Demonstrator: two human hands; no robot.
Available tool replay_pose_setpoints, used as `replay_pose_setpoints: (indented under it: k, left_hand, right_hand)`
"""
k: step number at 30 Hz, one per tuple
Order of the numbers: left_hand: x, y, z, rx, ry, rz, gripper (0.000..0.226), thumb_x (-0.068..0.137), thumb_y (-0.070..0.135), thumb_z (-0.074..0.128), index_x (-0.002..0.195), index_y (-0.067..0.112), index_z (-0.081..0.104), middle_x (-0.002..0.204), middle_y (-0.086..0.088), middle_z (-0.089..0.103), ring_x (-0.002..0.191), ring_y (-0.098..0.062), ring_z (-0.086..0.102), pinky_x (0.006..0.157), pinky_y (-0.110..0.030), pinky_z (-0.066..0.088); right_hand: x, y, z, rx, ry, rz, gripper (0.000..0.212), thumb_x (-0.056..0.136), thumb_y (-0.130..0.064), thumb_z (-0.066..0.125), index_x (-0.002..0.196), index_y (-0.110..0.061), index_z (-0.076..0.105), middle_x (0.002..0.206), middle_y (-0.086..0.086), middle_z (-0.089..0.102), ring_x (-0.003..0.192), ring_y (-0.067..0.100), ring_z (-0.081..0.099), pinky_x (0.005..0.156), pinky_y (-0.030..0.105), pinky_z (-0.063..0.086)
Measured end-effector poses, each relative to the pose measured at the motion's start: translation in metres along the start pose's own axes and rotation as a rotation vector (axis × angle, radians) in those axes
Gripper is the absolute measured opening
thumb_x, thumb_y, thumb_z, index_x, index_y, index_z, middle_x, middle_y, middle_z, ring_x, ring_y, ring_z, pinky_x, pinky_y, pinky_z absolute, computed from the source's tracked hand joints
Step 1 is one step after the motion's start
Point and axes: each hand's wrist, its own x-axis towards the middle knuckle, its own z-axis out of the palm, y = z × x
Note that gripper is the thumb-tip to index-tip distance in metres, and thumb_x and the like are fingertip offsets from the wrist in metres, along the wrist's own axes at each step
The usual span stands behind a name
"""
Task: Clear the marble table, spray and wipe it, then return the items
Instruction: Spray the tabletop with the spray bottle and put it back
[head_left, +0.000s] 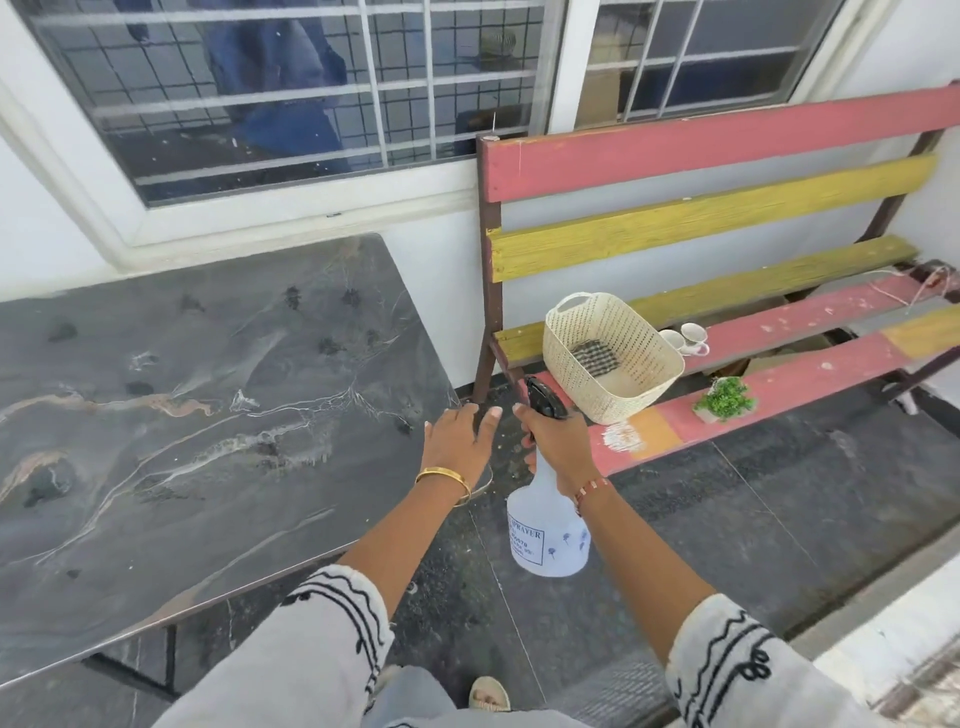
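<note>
1. the marble table (182, 415) stands by the window, dark wet spots on it.
2. the bench (727, 249) holds a basket (613, 358), two cups (685, 338) and a small plant (724, 400).
3. the right hand (558, 441) grips the spray bottle (550, 530) by its neck, between table and bench.
4. the left hand (460, 439) rests flat on the table corner, fingers straight.

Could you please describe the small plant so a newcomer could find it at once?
Find the red and yellow slatted wooden bench right of the marble table. On its front red slat, right of the cream woven basket, stands the small leafy green potted plant, the only green thing there.
</note>
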Motion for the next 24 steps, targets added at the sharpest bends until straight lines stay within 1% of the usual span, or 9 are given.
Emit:
replay_pose_setpoints:
  k: [3,6,11,12,14,16,19,22,24]
  left_hand:
    - [0.014,0.011,0.013,-0.034,-0.019,0.022,0.056,0.095,0.049,0.025,0.134,0.012,0.043,0.139,-0.009,0.048,0.133,-0.026,0.039,0.117,-0.048,0.014]
    - [0.034,0.027,0.022,-0.018,-0.038,0.057,0.058,0.094,0.050,0.023,0.133,0.013,0.044,0.138,-0.009,0.049,0.131,-0.026,0.042,0.112,-0.047,0.028]
    - [0.081,0.054,0.034,-0.104,-0.076,0.109,0.061,0.093,0.052,0.023,0.125,0.009,0.051,0.122,-0.014,0.060,0.117,-0.030,0.053,0.102,-0.044,0.040]
    - [0.092,0.059,0.037,-0.120,-0.080,0.126,0.059,0.093,0.051,0.024,0.122,0.009,0.053,0.117,-0.014,0.062,0.113,-0.030,0.055,0.098,-0.042,0.043]
    - [0.119,0.071,0.044,-0.133,-0.096,0.135,0.047,0.096,0.042,0.029,0.121,0.010,0.055,0.118,-0.013,0.063,0.112,-0.029,0.057,0.096,-0.040,0.044]
    - [0.143,0.078,0.053,-0.152,-0.114,0.118,0.047,0.096,0.043,0.029,0.117,0.010,0.056,0.115,-0.013,0.065,0.110,-0.029,0.058,0.094,-0.041,0.047]
    - [0.175,0.088,0.068,-0.147,-0.163,0.103,0.052,0.093,0.047,0.026,0.114,0.010,0.056,0.110,-0.012,0.066,0.105,-0.029,0.060,0.091,-0.046,0.048]
    - [0.201,0.101,0.080,-0.151,-0.184,0.093,0.059,0.089,0.051,0.024,0.121,0.010,0.054,0.117,-0.012,0.063,0.110,-0.028,0.058,0.095,-0.048,0.045]
    - [0.212,0.106,0.087,-0.163,-0.183,0.083,0.070,0.084,0.059,0.019,0.121,0.011,0.053,0.120,-0.012,0.062,0.112,-0.029,0.057,0.096,-0.049,0.046]
  right_hand:
    - [0.015,-0.004,-0.013,-0.005,0.063,-0.042,0.017,0.085,-0.023,0.064,0.078,-0.008,0.061,0.061,0.006,0.056,0.051,0.016,0.050,0.042,0.020,0.046]
    - [0.035,-0.014,-0.025,0.028,0.140,-0.113,0.014,0.086,-0.015,0.061,0.091,-0.005,0.053,0.073,0.013,0.057,0.057,0.023,0.053,0.040,0.015,0.045]
    - [0.080,-0.027,-0.044,0.006,0.231,-0.224,0.016,0.086,-0.005,0.056,0.092,-0.007,0.042,0.068,0.001,0.045,0.057,0.014,0.043,0.053,0.015,0.042]
    - [0.091,-0.029,-0.047,-0.008,0.249,-0.241,0.016,0.086,-0.006,0.057,0.093,-0.007,0.043,0.069,-0.001,0.045,0.061,0.016,0.044,0.058,0.017,0.042]
    - [0.114,-0.037,-0.053,-0.051,0.279,-0.274,0.019,0.082,-0.012,0.061,0.090,-0.008,0.044,0.070,-0.001,0.046,0.071,0.023,0.046,0.067,0.034,0.042]
    - [0.137,-0.041,-0.060,-0.096,0.274,-0.303,0.017,0.075,-0.020,0.061,0.084,-0.016,0.047,0.071,0.003,0.052,0.070,0.025,0.052,0.066,0.041,0.045]
    - [0.164,-0.052,-0.072,-0.206,0.291,-0.328,0.017,0.077,-0.017,0.068,0.081,-0.015,0.052,0.060,0.001,0.053,0.053,0.006,0.047,0.057,0.028,0.039]
    - [0.193,-0.064,-0.090,-0.320,0.363,-0.341,0.023,0.080,-0.020,0.070,0.071,-0.021,0.049,0.051,-0.006,0.048,0.045,0.005,0.043,0.047,0.017,0.031]
    - [0.211,-0.069,-0.102,-0.347,0.397,-0.311,0.032,0.080,-0.025,0.072,0.065,-0.028,0.045,0.052,-0.007,0.049,0.046,0.004,0.045,0.045,0.017,0.031]
